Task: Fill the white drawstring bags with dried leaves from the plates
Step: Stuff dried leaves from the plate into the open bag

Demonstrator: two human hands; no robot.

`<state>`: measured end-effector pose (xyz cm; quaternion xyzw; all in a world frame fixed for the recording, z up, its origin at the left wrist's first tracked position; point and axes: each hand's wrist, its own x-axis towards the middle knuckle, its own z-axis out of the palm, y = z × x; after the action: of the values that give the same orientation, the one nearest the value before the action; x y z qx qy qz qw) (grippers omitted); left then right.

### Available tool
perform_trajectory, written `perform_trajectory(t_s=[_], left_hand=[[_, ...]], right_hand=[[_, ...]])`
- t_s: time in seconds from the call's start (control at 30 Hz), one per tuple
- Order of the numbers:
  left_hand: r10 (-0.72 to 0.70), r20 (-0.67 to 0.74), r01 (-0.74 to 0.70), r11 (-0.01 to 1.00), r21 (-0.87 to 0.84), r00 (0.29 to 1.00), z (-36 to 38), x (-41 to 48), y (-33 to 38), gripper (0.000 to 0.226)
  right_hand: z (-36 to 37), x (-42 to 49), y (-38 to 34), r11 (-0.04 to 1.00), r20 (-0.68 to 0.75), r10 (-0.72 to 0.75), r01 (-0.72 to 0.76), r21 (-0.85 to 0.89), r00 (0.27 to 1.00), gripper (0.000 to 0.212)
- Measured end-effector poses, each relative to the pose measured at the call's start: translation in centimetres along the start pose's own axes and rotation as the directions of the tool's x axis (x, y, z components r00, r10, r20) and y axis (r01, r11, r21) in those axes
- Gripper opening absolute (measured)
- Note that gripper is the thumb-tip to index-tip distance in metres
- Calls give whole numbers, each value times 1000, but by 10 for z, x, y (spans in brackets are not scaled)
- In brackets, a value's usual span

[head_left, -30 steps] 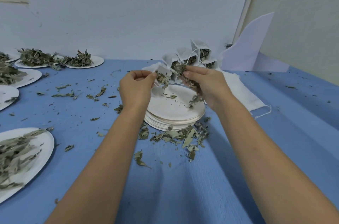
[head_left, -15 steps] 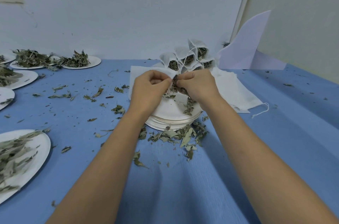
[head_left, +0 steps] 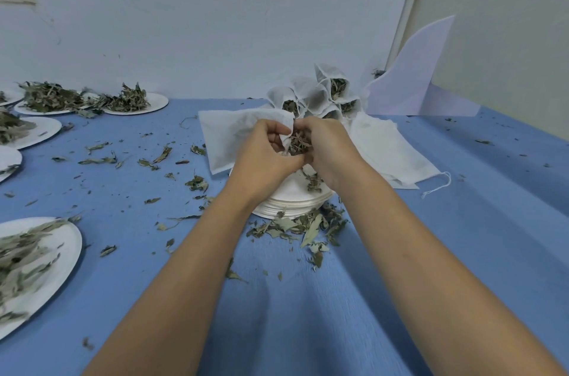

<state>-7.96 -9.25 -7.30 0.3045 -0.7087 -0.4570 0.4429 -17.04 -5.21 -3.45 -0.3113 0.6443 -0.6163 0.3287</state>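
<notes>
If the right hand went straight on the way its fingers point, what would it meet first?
The right hand would likely meet the dried green leaves in the mouth of the white cloth drawstring bag, then the left hand holding it; depth is unclear.

Blue-clothed table [head_left: 462, 252] with leaf-laden plates [head_left: 66, 255], stacked plates [head_left: 292, 206], scattered leaves [head_left: 308, 226], flat white bags [head_left: 394, 154]

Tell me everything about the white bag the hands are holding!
The white bag looks like thin, soft cloth, a bit wrinkled. Its mouth is open, and dried leaves show inside. The left hand pinches the mouth's edge, and the right hand holds the leaves at the opening. The rest of it stretches out leftward, partly over the stack of plates and the blue table.
</notes>
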Motion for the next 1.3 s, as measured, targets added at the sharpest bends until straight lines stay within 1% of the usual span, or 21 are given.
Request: perform_trajectory(t_s=[0.13,0.2,0.23,0.37,0.57,0.67,0.77,0.8,0.87,0.97,1.13,1.2,1.27,1.3], left_hand=[[31,-106,-28,999,32,994,-4,1,1,33],[46,-151,-39,998,50,987,-7,1,2,27],[47,-167,-39,998,51,985,-9,1,3,25],[36,-204,-34,999,14,978,-9,0,5,22],[57,-244,-41,997,70,968,-6,-1,2,21],[46,-257,-33,998,56,965,-8,0,3,22],[21,-267,-18,1000,15,964,-11,1,1,21],[10,-269,-11,1000,-2,963,-12,1,1,21],[1,-256,-8,1000,-27,967,-15,1,1,21],[9,-193,-19,999,-51,981,-17,2,2,21],[20,-136,-28,998,-58,990,-19,1,4,21],[16,-125,-25,997,-67,992,-20,1,4,21],[6,-154,-16,998,-59,988,-21,1,4,21],[0,-192,-7,999,-36,981,-21,2,4,21]], right_hand=[[4,-4,-1,998,37,9,-11,60,999,20],[8,-6,-1,998,45,-8,5,58,999,34],[9,-8,-2,998,52,-26,23,50,998,35],[11,-9,-1,997,78,-73,72,25,994,31],[3,-8,-4,993,124,-21,35,-109,992,21],[-3,-7,-7,998,181,12,-2,-60,983,21],[-5,-5,-6,1000,158,-9,9,0,987,22],[-5,-5,-5,999,132,-34,35,-7,991,23],[-6,-1,1,982,63,-143,150,-116,988,22],[-8,-1,11,914,48,-283,285,-287,958,21],[-6,1,15,869,20,-372,356,-345,928,13],[-3,2,17,835,10,-414,384,-394,910,11],[-1,0,17,809,12,-453,416,-416,892,8],[0,-1,17,806,26,-458,428,-409,888,7]])
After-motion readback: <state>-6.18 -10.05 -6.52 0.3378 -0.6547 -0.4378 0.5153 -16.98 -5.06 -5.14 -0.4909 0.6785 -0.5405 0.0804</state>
